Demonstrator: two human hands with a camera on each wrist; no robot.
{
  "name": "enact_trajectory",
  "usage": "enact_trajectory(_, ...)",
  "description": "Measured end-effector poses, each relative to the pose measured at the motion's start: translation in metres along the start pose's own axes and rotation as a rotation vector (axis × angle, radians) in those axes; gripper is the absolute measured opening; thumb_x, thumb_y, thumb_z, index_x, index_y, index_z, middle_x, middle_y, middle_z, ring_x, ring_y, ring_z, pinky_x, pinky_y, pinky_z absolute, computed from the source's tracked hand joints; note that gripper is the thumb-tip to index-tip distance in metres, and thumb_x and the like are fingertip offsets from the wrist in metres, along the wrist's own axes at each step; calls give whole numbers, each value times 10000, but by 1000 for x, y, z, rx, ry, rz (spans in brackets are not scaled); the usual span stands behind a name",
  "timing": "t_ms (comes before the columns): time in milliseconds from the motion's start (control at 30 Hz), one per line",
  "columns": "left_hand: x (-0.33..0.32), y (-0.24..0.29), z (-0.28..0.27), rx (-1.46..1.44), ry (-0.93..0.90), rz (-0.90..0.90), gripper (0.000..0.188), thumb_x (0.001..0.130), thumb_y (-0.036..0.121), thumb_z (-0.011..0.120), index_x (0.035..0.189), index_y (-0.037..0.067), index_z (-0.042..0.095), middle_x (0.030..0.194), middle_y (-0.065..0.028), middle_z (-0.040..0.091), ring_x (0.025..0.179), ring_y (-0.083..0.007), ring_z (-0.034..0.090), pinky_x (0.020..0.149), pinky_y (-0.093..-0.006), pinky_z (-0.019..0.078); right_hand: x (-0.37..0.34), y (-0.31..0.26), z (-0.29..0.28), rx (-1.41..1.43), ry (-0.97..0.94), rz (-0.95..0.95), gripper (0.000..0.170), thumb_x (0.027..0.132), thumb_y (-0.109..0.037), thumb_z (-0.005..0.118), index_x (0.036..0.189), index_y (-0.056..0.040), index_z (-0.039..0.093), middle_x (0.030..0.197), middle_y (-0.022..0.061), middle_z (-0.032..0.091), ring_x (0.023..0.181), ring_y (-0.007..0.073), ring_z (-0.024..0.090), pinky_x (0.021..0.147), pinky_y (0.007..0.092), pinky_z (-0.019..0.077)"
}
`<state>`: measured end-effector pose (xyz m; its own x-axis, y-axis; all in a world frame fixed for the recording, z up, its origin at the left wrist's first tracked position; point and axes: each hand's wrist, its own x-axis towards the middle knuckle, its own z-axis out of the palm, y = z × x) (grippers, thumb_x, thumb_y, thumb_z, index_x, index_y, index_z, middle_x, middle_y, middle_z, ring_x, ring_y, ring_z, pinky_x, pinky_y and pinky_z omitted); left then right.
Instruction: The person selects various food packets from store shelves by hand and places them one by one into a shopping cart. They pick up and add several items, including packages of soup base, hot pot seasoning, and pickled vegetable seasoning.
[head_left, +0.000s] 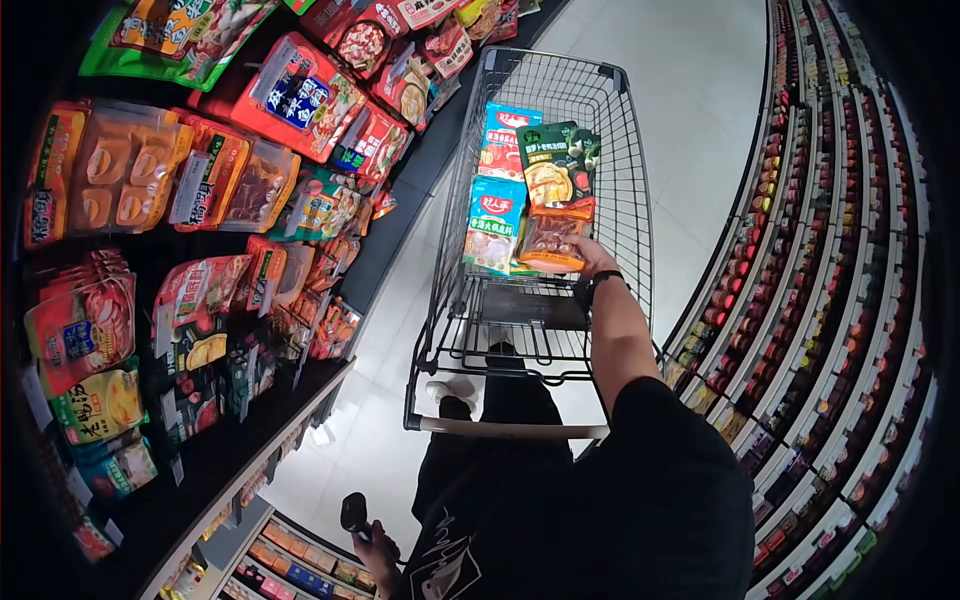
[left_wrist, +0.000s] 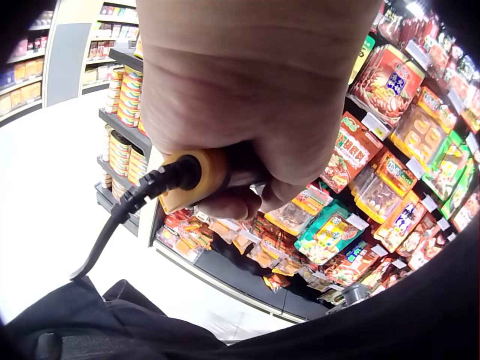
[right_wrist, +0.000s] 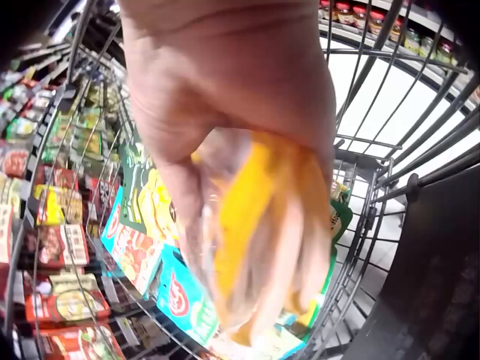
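Observation:
Inside the wire cart (head_left: 535,428), my right hand (head_left: 592,258) grips an orange packet with a clear window (head_left: 552,238). In the right wrist view the hand (right_wrist: 232,90) has thumb and fingers round the blurred orange packet (right_wrist: 255,232). Beside it in the cart are two blue-and-white packets, one lower (head_left: 493,222) and one upper (head_left: 502,135), and a dark green packet (head_left: 556,160). My left hand (head_left: 376,558) is low at my side, its fingers curled round a dark handheld device (head_left: 354,512); the left wrist view shows the device's yellow end and cable (left_wrist: 196,171) under the hand (left_wrist: 240,97).
Shelves of hanging packets (head_left: 290,95) line the left side. Long curved rows of jars (head_left: 790,330) stand on the right. Pale floor tiles (head_left: 690,60) lie beyond the cart, and a dark flat panel (head_left: 530,303) sits near its handle end.

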<state>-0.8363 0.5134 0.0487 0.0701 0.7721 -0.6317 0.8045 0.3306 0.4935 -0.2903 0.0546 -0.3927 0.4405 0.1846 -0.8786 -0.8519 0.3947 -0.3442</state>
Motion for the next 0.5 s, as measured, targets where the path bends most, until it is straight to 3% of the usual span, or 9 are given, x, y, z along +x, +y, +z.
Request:
enact_trajectory(100,-6,2,2,-17,8,-6,196,1020,118,699,1125,96,536,568,25,456,379,-84,394,341,-281,269,22,11,-5,-742,378,-148,519,862,-165,851,1338,-52,677,1162,88,793,1009,304,768,904,437,602)
enact_trajectory(133,-7,3,2,-28,5,4,194,1022,118,700,1124,97,536,569,25,457,379,-84,394,343,-280,268,27,19,-10,-784,291,-385,543,823,-171,865,1328,-58,701,1140,112,805,1036,318,771,901,435,586)
enact_trajectory(233,-1,-2,0,-33,-40,5,192,1026,118,697,1126,96,535,566,26,459,379,-85,393,345,-280,272,28,16,-9,-1087,631,-301,465,798,-175,854,1234,-52,747,1108,190,799,1067,352,768,911,435,591)
enact_trajectory(267,2,-4,1,-49,-55,6,186,1027,116,696,1115,97,534,564,25,459,379,-86,396,345,-282,275,25,23,-1,-1217,698,-430,451,820,-208,809,1234,-40,746,1129,248,771,1088,390,753,928,461,593)
enact_trajectory(367,8,-1,5,-83,-107,14,171,1030,111,692,1077,100,528,559,23,463,378,-90,407,346,-286,286,-36,11,31,-1521,519,-422,453,850,-260,779,1245,-42,738,1113,251,771,1091,416,739,958,498,586)
enact_trajectory(400,9,2,4,-86,-125,19,168,1030,109,691,1061,101,526,558,22,465,377,-91,412,346,-287,290,-64,3,45,-1523,513,-460,455,868,-262,743,1277,-62,726,1223,254,743,1134,405,726,988,503,578)
enact_trajectory(467,16,-3,-2,-100,-150,46,184,1026,115,698,1012,107,516,558,21,477,376,-94,426,346,-287,312,-132,-12,66,-1517,554,-733,388,900,-116,681,1283,-70,726,1474,242,607,1274,402,649,1084,481,534)
enact_trajectory(500,19,-6,-4,-117,-157,53,187,1023,120,703,1011,107,517,560,21,481,380,-94,433,350,-285,322,-158,-16,69,-1536,610,-876,387,897,-51,647,1279,-45,711,1462,254,608,1305,430,614,1127,482,500)
